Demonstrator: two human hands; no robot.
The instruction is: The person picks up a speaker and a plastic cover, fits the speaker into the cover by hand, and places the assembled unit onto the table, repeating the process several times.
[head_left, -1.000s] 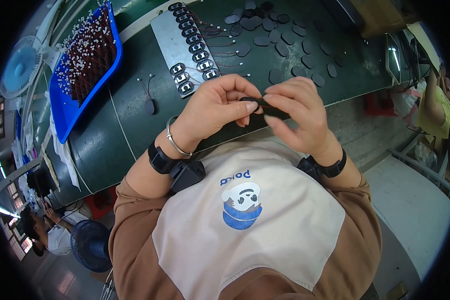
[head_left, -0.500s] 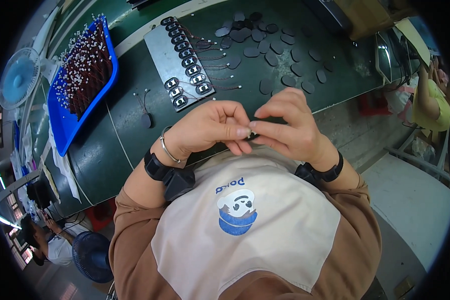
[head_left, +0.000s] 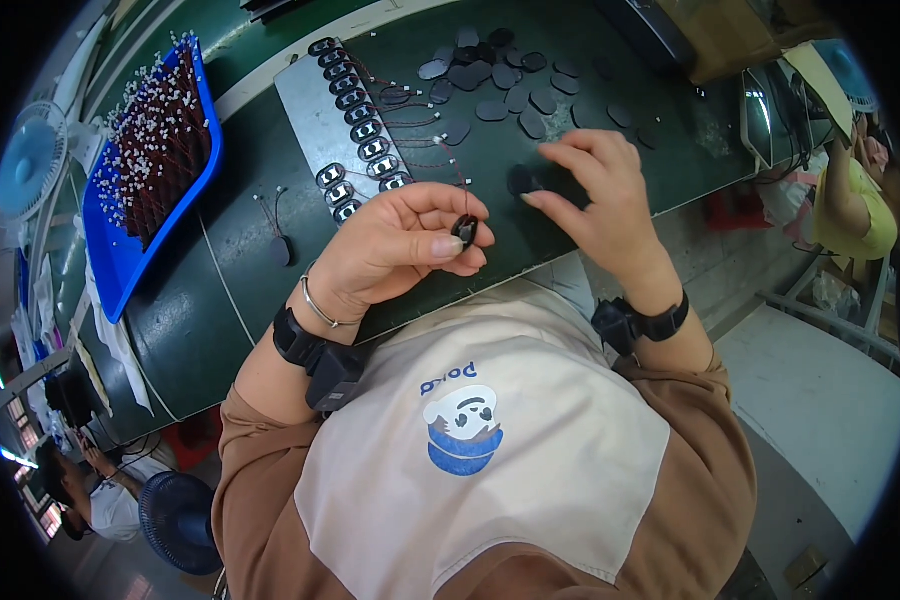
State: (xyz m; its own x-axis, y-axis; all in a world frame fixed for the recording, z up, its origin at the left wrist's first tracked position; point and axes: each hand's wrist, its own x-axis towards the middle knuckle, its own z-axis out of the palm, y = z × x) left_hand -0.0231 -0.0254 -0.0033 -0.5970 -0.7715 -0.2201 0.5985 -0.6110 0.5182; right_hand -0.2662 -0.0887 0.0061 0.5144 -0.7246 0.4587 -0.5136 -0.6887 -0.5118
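Note:
My left hand (head_left: 395,248) holds a small oval speaker part (head_left: 465,231) with a thin red wire between thumb and fingertips, just above the green table's (head_left: 220,290) near edge. My right hand (head_left: 595,200) lies on the table to the right, its fingertips pressing on a dark oval pad (head_left: 520,180). More dark oval pads (head_left: 515,85) are scattered beyond it. A grey metal plate (head_left: 320,110) carries a row of oval speakers (head_left: 355,110) with red wires trailing right.
A blue tray (head_left: 145,170) full of wired parts sits at the far left beside a fan (head_left: 30,165). One loose wired part (head_left: 280,245) lies on the table left of my hands. Another person in yellow (head_left: 855,200) is at the right.
My hands were together on one part; my right hand has now let go and moved right onto a dark pad on the table. My left hand keeps the part.

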